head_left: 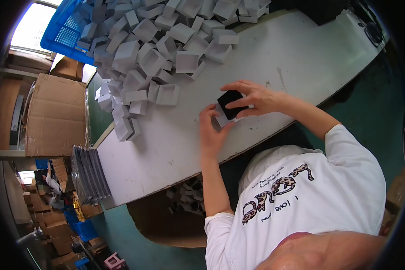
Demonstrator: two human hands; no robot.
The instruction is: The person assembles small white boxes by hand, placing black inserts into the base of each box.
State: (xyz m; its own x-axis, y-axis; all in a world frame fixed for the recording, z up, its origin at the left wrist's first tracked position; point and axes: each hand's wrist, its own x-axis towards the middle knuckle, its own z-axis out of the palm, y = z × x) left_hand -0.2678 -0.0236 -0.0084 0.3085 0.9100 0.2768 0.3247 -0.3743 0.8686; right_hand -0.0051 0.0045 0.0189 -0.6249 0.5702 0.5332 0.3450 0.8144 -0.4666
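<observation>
Over the white tabletop, my left hand is curled around a small white box, thumb and fingers on its sides. My right hand grips a black square piece from above, its fingers spread across and around it. The black piece sits at or partly in the opening of the white box; how deep it goes is hidden by my fingers. Several small white open boxes lie loose on the table to the upper left of my hands.
A large heap of white boxes spreads from a blue plastic crate. Stacked grey sheets stand at the table's left end, near a brown cardboard box. Beneath the table edge, an open carton holds more small pieces. A person is far left.
</observation>
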